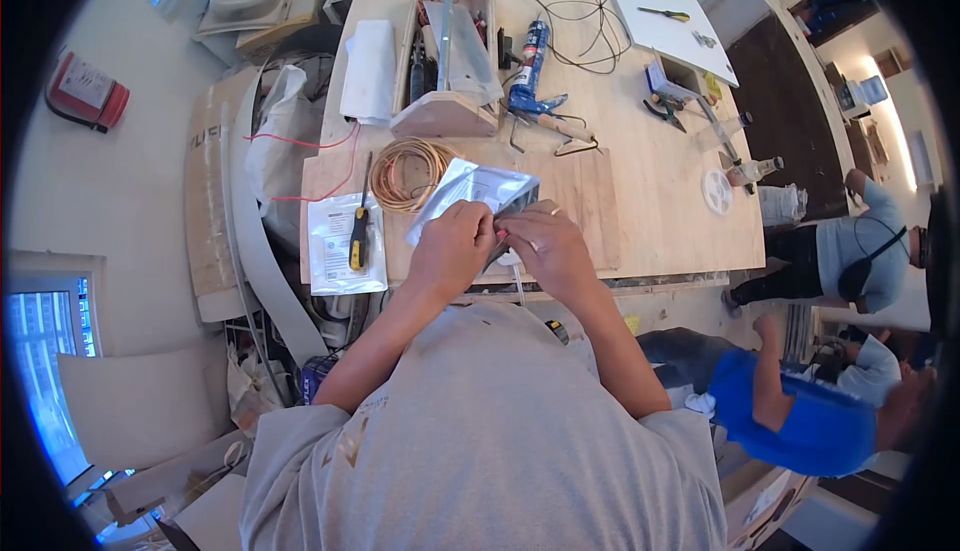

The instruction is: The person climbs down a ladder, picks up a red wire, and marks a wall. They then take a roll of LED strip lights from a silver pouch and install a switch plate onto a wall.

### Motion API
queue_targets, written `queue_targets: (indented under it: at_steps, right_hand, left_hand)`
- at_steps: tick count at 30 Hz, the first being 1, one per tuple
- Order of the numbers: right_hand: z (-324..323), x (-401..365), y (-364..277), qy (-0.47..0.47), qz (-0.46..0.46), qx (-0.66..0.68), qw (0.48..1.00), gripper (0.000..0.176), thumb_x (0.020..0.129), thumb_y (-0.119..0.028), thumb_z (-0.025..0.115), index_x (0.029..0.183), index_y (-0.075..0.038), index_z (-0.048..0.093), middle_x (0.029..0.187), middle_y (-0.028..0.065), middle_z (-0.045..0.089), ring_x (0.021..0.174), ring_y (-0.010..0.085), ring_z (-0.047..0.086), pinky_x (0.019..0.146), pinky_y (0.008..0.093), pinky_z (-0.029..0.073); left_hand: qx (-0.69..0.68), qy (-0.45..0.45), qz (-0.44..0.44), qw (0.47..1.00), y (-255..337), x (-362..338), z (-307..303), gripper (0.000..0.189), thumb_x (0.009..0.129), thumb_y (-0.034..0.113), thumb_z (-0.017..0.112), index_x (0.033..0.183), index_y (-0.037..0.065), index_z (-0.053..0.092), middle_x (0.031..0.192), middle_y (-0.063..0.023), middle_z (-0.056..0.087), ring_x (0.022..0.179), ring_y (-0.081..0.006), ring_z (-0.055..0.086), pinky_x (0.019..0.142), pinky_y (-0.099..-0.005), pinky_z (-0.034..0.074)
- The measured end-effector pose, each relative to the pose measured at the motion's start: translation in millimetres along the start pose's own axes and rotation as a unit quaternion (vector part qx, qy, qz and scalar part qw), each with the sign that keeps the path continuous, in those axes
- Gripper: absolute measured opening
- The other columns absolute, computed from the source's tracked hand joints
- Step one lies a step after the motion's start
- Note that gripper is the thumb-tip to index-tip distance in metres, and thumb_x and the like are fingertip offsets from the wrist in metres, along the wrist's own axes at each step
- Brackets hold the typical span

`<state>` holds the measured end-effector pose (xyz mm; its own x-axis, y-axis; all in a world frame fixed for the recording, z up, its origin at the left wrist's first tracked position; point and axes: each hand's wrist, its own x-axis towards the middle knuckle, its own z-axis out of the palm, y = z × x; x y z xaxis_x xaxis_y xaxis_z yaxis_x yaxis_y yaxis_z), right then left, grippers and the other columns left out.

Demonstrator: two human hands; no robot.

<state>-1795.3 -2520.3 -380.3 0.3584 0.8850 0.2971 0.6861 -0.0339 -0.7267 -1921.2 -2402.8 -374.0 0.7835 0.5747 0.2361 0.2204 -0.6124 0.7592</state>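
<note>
My left hand (455, 248) and my right hand (549, 251) meet at the near edge of the workbench, fingers closed on a silvery plastic packet (485, 186) with a printed label. A small red bit shows between the fingertips; its kind is hidden. Below them hangs a thin white cord (519, 286). A coil of copper-coloured wire (385, 176) lies just left of the packet. Farther left, a yellow-and-black screwdriver (358, 241) rests on a second silvery packet (329, 263).
Beyond my hands stand a wooden tool tote (447, 119) and a blue caulking gun (530, 76). Loose dark cable (585, 11) sprawls at the back. Pliers (664, 117), a white spool (717, 192) and a bottle (756, 171) lie rightward. Several people are at the right, one in a blue shirt (800, 413).
</note>
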Motion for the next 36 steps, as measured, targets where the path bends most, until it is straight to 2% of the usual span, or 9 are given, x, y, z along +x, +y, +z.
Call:
queue_targets:
  at_steps: [7,10,13,15,18,21,24,27,36]
  right_hand:
    - [-8,11,-13,-0.072,-0.014,-0.021,0.997,0.025,0.076,-0.002,0.065,0.101,-0.002,0.066,0.095,0.0135,0.066,0.093,0.0335,0.059,0.082,0.0394,0.048]
    - [-23,12,-28,-0.109,0.085,0.013,0.990,0.032,0.076,-0.002,0.066,0.107,-0.002,0.064,0.102,0.0153,0.065,0.101,0.0345,0.058,0.086,0.0395,0.047]
    - [-32,11,-34,-0.092,0.028,0.007,0.995,0.038,0.077,-0.004,0.071,0.114,-0.004,0.062,0.112,0.0134,0.064,0.100,0.0283,0.061,0.085,0.0342,0.049]
    - [-39,15,-48,0.013,0.040,0.006,0.999,0.042,0.074,-0.003,0.073,0.114,-0.004,0.062,0.114,0.0149,0.062,0.107,0.0314,0.058,0.092,0.0367,0.046]
    - [-43,16,-41,0.036,0.047,0.041,0.997,0.044,0.072,-0.004,0.076,0.114,-0.004,0.062,0.111,0.0148,0.063,0.106,0.0284,0.059,0.094,0.0351,0.045]
    - [-42,4,-10,-0.100,0.083,0.094,0.987,0.026,0.077,-0.006,0.074,0.102,-0.002,0.067,0.096,0.0109,0.070,0.086,0.0183,0.065,0.080,0.0289,0.049]
    - [-38,1,-13,-0.080,0.132,0.103,0.983,0.015,0.080,-0.006,0.072,0.094,-0.001,0.069,0.087,0.0091,0.071,0.075,0.0138,0.064,0.072,0.0263,0.049]
    - [-36,-3,-17,-0.085,0.161,0.156,0.971,0.011,0.081,-0.004,0.070,0.092,0.000,0.069,0.085,0.0089,0.070,0.074,0.0120,0.063,0.071,0.0256,0.048]
    - [-33,-2,-26,-0.018,0.061,0.048,0.997,0.011,0.082,0.000,0.068,0.092,0.001,0.069,0.082,0.0084,0.070,0.074,0.0121,0.064,0.071,0.0233,0.048]
  left_hand:
    - [-0.019,0.028,0.003,0.999,-2,-3,-10,0.004,0.079,0.004,0.060,0.081,0.001,0.058,0.077,-0.0164,0.060,0.071,-0.0354,0.060,0.061,-0.0419,0.048]
    - [-0.059,-0.010,-0.061,0.996,-3,-6,-16,0.003,0.078,0.003,0.060,0.080,0.001,0.058,0.075,-0.0160,0.059,0.070,-0.0350,0.059,0.062,-0.0402,0.047]
    - [-0.082,-0.030,-0.045,0.995,-3,-6,-24,0.006,0.078,0.005,0.061,0.080,0.000,0.059,0.074,-0.0158,0.059,0.068,-0.0334,0.058,0.063,-0.0393,0.046]
    - [-0.068,-0.095,-0.023,0.993,-8,-6,-33,0.007,0.079,0.005,0.061,0.084,0.000,0.061,0.075,-0.0139,0.059,0.067,-0.0265,0.058,0.061,-0.0345,0.045]
    - [-0.079,-0.145,0.014,0.986,-3,-7,-51,0.010,0.082,0.009,0.063,0.088,0.001,0.062,0.077,-0.0123,0.061,0.069,-0.0244,0.059,0.064,-0.0337,0.046]
    - [-0.086,-0.145,0.013,0.986,0,-11,-54,0.014,0.084,0.014,0.066,0.092,0.003,0.065,0.082,-0.0122,0.063,0.073,-0.0271,0.061,0.066,-0.0356,0.047]
    - [-0.107,-0.076,0.041,0.990,-3,-15,-52,0.021,0.085,0.023,0.063,0.097,0.006,0.066,0.087,-0.0136,0.064,0.079,-0.0317,0.063,0.070,-0.0394,0.048]
    - [-0.055,-0.135,0.042,0.988,-22,-24,-39,0.022,0.086,0.024,0.061,0.102,0.010,0.067,0.088,-0.0116,0.066,0.081,-0.0312,0.063,0.072,-0.0411,0.049]
    - [-0.081,-0.137,-0.010,0.987,-11,-31,-31,0.015,0.086,0.016,0.061,0.097,0.009,0.066,0.086,-0.0119,0.067,0.079,-0.0321,0.063,0.070,-0.0406,0.049]
